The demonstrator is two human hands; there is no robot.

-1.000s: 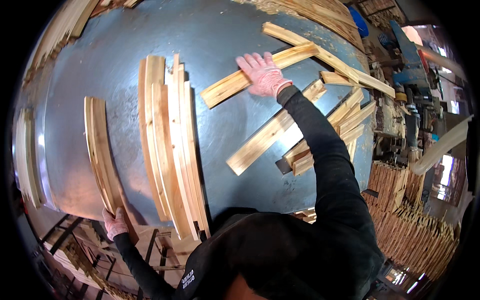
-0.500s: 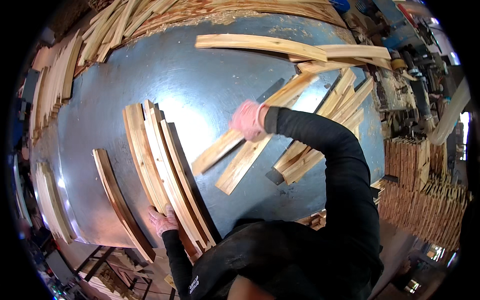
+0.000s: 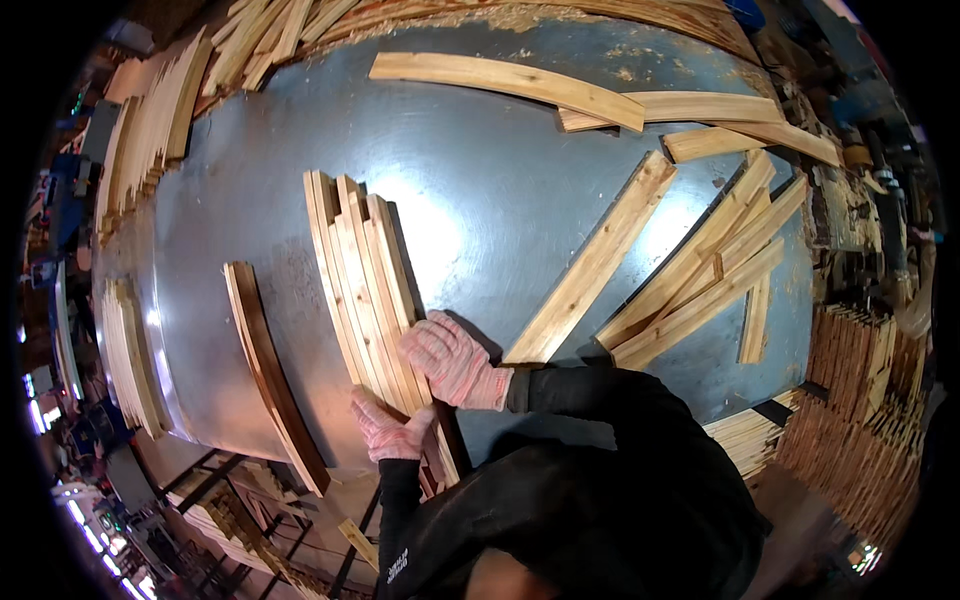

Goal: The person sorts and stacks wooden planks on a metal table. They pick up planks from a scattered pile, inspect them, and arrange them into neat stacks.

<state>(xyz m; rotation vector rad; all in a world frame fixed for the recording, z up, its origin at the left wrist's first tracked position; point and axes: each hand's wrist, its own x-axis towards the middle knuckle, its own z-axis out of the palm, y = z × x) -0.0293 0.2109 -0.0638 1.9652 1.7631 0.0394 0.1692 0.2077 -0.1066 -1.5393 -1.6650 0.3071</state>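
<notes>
A bundle of long wooden slats [image 3: 360, 285] stands side by side on the metal tabletop in front of me, their far ends uneven. My left hand [image 3: 390, 425], in a pink and white knit glove, grips the near left part of it, thumb across the top. Against the right side presses my right hand [image 3: 455, 365], gloved alike, fingers together and curled over the slats' edge. The two hands squeeze the bundle between them; the fingertips under the left hand are hidden. To the right lies a single wooden board [image 3: 595, 255], slanting away from my right forearm.
One darker slat [image 3: 268, 370] lies left of the bundle. Several loose boards [image 3: 705, 270] overlap at the right, and more boards [image 3: 510, 78] lie along the far side. Slat stacks [image 3: 150, 140] line the left edge. A tall timber stack [image 3: 850, 420] stands beyond the right edge.
My right hand has come from the slanting boards on the right to the bundle, and one of the two boards there is gone. The bundle's slats now sit closer together. The view has shifted.
</notes>
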